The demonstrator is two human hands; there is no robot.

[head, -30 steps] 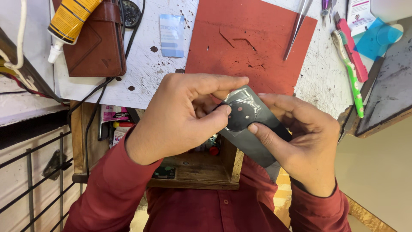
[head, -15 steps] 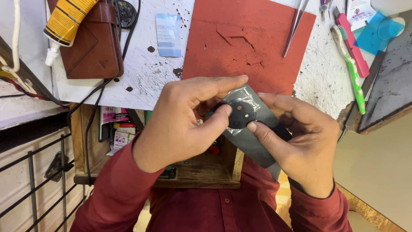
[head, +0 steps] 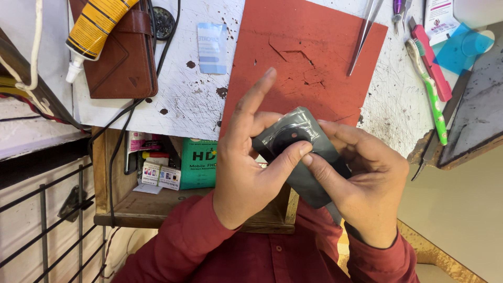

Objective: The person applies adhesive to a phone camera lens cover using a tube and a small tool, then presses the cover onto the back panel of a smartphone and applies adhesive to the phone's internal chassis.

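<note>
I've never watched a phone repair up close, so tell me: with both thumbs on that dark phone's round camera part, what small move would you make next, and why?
Probably press the round camera ring down flat. The left hand and right hand hold the dark phone above the red mat, both thumbs meeting at the ring's edge, with the tweezers lying untouched.

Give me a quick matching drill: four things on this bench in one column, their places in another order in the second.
1. phone
2. tweezers
3. glue tube
4. toothbrush

a. lying on the brown wallet
b. at the bench's right edge
c. held in both hands
d. across the red mat's top right corner

Pairs: 1-c, 2-d, 3-a, 4-b
</note>
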